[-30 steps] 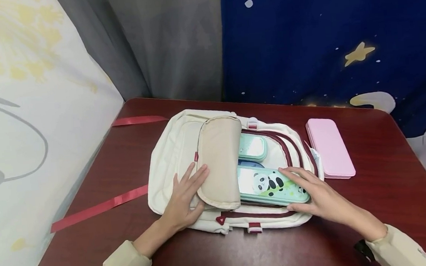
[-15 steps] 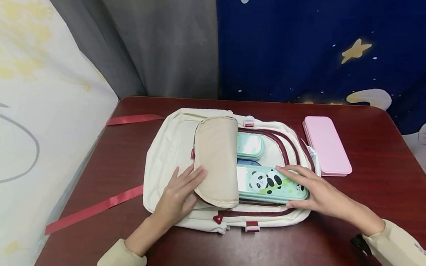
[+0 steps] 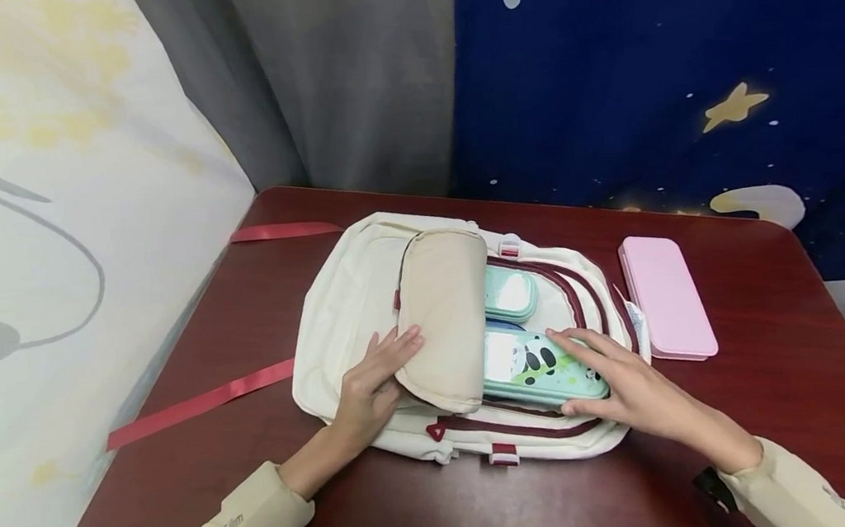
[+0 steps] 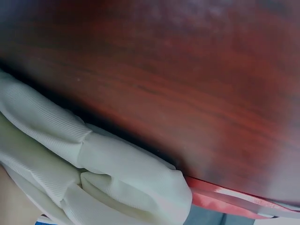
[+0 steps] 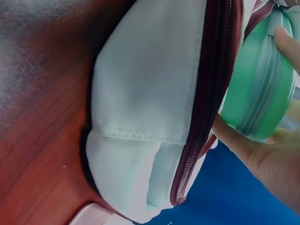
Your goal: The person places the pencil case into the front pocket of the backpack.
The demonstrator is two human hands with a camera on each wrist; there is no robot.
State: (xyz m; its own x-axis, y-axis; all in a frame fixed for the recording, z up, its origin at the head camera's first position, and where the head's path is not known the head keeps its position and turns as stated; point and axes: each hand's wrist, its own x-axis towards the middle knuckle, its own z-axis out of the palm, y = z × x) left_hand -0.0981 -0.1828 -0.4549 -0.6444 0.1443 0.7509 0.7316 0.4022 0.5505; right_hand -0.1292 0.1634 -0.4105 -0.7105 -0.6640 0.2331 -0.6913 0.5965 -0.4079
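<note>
A cream backpack [image 3: 351, 302] with dark red zips lies flat in the head view. Across its middle is a beige fabric flap [image 3: 445, 320]. My left hand [image 3: 368, 388] rests at the flap's left edge, fingers extended over it and thumb mostly hidden. A mint green pencil case [image 3: 546, 369] with pandas sticks out from beneath the flap, its left end covered. My right hand [image 3: 633, 387] grips its right end between thumb and fingers. The right wrist view shows the zipped green side of this pencil case [image 5: 262, 79] between thumb and fingers.
A smaller mint case [image 3: 510, 294] lies in the bag behind the panda one, with something blue between them. On the dark red table [image 3: 201, 479], a pink case [image 3: 669, 298] lies right of the bag. Red straps [image 3: 203, 405] trail left. Curtains hang behind.
The panda pencil case has slid slightly left, further under the flap, with my right hand on it. My left hand's fingers have drawn closer together at the flap's edge. The head view has shifted.
</note>
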